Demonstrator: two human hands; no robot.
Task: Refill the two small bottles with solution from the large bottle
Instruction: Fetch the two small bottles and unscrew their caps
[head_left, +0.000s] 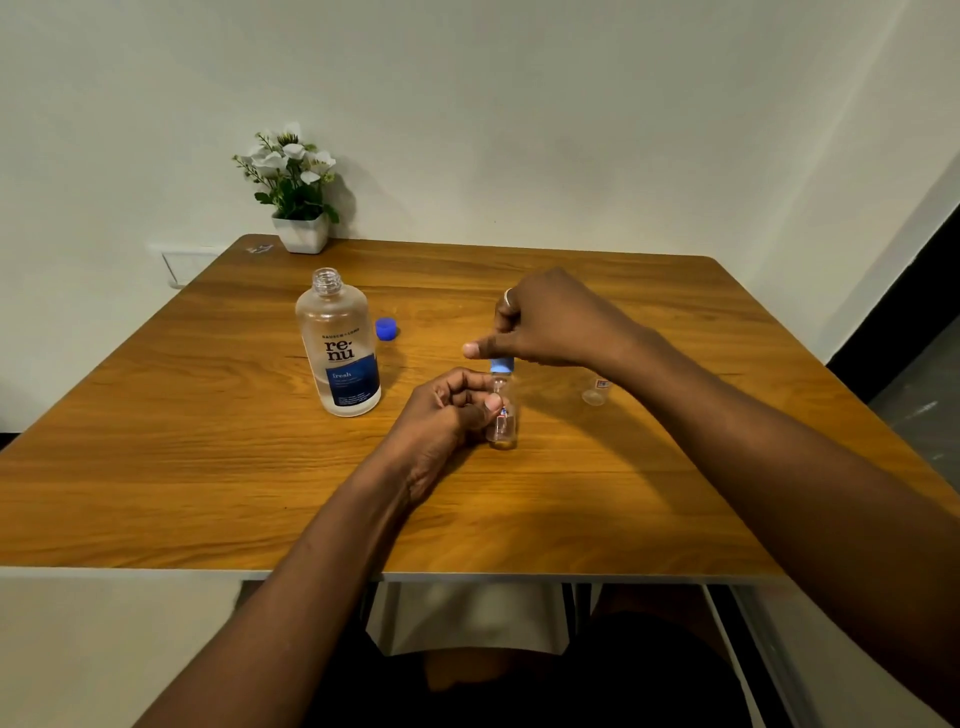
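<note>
The large renu solution bottle (340, 345) stands upright on the worktop (208, 467), left of centre, with its neck open. Its dark blue cap (386, 328) lies just beside it on the far side, so the source is ready for pouring. Near centre, the left hand (447, 410) grips one small clear bottle (503, 423) whose base rests on the worktop. The fingers (491, 401) are curled round its body, evidently to brace it against turning. The right hand (550, 322) reaches in from above and pinches the light blue cap (502, 364) on that bottle's neck. This is judged a twisting grip, but loosening or tightening cannot be told, and the fill level is not readable. The second small bottle (596, 391) stands apart to the right, partly hidden behind the right forearm, cap status indeterminate. A potted plant (298, 197) sits at the far edge, away from the work.
</note>
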